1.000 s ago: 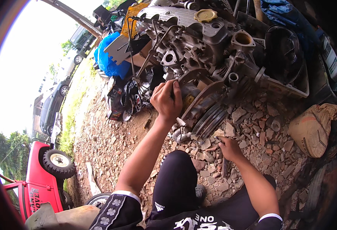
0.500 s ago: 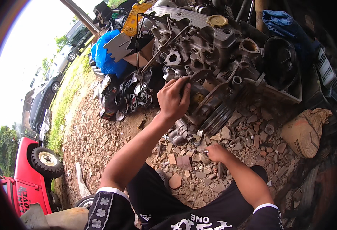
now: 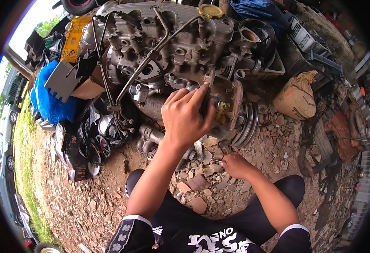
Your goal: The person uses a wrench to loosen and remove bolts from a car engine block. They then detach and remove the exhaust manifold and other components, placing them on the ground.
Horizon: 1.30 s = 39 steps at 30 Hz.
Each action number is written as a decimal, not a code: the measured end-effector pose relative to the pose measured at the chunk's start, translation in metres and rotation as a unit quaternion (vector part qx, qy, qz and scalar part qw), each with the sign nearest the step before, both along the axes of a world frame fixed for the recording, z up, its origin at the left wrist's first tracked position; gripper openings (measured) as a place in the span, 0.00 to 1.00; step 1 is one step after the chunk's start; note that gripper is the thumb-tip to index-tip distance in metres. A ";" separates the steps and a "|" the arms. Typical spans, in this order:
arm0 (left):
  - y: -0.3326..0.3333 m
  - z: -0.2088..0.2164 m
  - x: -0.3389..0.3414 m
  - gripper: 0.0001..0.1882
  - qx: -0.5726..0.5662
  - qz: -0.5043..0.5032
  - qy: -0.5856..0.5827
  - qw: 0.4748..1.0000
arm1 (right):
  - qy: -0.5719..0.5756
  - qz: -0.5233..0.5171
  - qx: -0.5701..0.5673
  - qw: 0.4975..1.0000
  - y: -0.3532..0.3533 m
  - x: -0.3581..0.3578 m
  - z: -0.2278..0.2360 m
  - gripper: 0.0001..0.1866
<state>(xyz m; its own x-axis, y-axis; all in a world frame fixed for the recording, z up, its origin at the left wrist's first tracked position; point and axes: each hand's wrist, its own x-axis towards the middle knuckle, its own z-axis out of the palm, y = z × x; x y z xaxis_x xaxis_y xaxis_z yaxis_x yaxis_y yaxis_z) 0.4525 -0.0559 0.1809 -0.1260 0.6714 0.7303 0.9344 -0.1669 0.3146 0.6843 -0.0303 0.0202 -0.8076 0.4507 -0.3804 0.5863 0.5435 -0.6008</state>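
Note:
A large, dirty car engine (image 3: 176, 49) lies in front of me, with a yellow filler cap (image 3: 210, 11) on its cover and bent metal pipes (image 3: 153, 51) across its side. My left hand (image 3: 185, 113) is closed at the near side, fingers curled over the edge of a metal bracket (image 3: 210, 77); the palm side is hidden. Right of it are a rusty flange (image 3: 236, 105) and a grooved pulley (image 3: 249, 126). Low by the rubble, my right hand (image 3: 236, 165) is closed around the end of a slim metal tool (image 3: 221, 162), mostly covered by the fingers.
Broken stone (image 3: 199, 205) covers the ground between my knees. On the left lie a blue plastic bag (image 3: 48, 95), a yellow crate (image 3: 74, 40) and black bags (image 3: 94, 130). A brown paper sack (image 3: 296, 96) stands right of the engine, near a grey plastic basket (image 3: 305, 36).
The view has swung to the right, so the engine sits further left and the red vehicle has mostly left the picture. Both hands stay near the same engine parts.

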 end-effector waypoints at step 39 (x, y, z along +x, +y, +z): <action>-0.003 -0.021 -0.005 0.20 -0.052 0.016 -0.099 0.994 | 0.583 -0.294 -0.132 0.746 0.039 0.004 0.051 0.55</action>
<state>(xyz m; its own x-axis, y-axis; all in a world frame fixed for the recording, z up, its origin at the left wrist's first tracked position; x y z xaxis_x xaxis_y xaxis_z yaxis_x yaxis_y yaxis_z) 0.4475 -0.0585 0.1602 -0.2825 0.7354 0.6160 0.8565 -0.0958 0.5072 0.6885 0.0092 0.0716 -0.3509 0.8907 0.2890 -0.3285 0.1719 -0.9287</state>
